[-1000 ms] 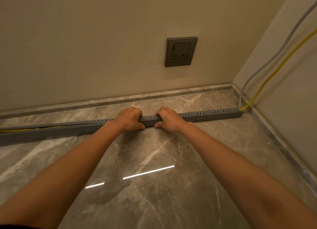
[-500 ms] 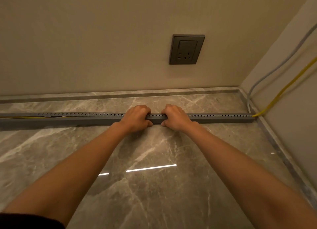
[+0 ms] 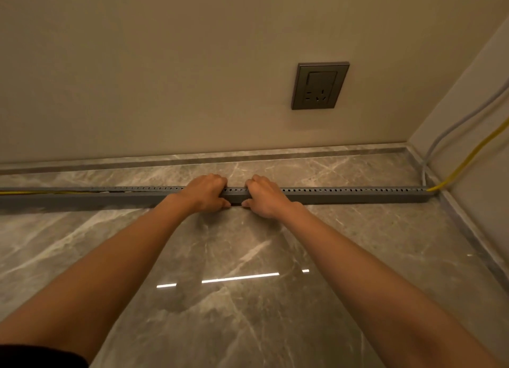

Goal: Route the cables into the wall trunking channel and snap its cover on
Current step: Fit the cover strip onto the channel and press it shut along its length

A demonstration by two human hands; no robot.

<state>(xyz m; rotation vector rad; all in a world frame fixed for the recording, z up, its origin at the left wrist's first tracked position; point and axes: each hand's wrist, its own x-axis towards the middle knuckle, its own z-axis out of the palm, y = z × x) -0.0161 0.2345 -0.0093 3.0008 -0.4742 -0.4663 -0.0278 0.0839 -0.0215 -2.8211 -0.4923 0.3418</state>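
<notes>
Head view, one entry. Trunking channel: grey, slotted, lying on the marble floor, below and left of the wall socket. Left hand and right hand: side by side at mid-length, each grip closed over the trunking channel. Yellow cable: enters the end nearest the socket; cover appears unseated at the far end. Advice: press evenly downward, working away from the socket.

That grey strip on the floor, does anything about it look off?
Yes. Left of the left hand, the trunking looks unclosed: its cover seems lifted and the yellow cable shows along the top. Right of the right hand it looks shut.
</notes>
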